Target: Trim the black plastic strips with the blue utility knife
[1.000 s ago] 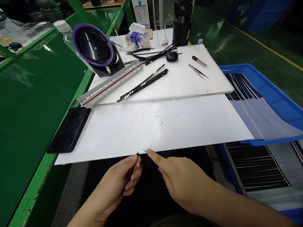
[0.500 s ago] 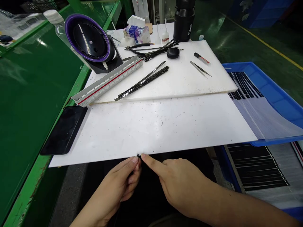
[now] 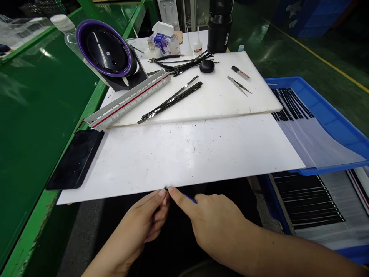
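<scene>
My left hand (image 3: 151, 215) is closed at the front edge of the white board (image 3: 121, 165), thumb and forefinger pinching a small black piece (image 3: 166, 188). Close beside it, my right hand (image 3: 213, 219) points its index finger so that the tip meets or nearly meets the black piece. The other right fingers are curled in around a thin blue tool (image 3: 188, 198); only a strip of its blue side shows, and its working end is hidden. Beyond the hands, several black strips (image 3: 171, 100) with white marks lie on a thick white foam slab (image 3: 230, 100).
A phone (image 3: 76, 157) lies at the left, near a scale ruler (image 3: 131, 102) and a purple-rimmed fan (image 3: 105, 48). Tweezers (image 3: 239, 85), pliers (image 3: 164, 61) and a black bottle (image 3: 219, 32) are farther back. Blue trays (image 3: 323, 96) with strips stand right.
The blue side of the tool now shows beside my right index finger. Both hands stay together at the board's edge; the whole view has shifted slightly.
</scene>
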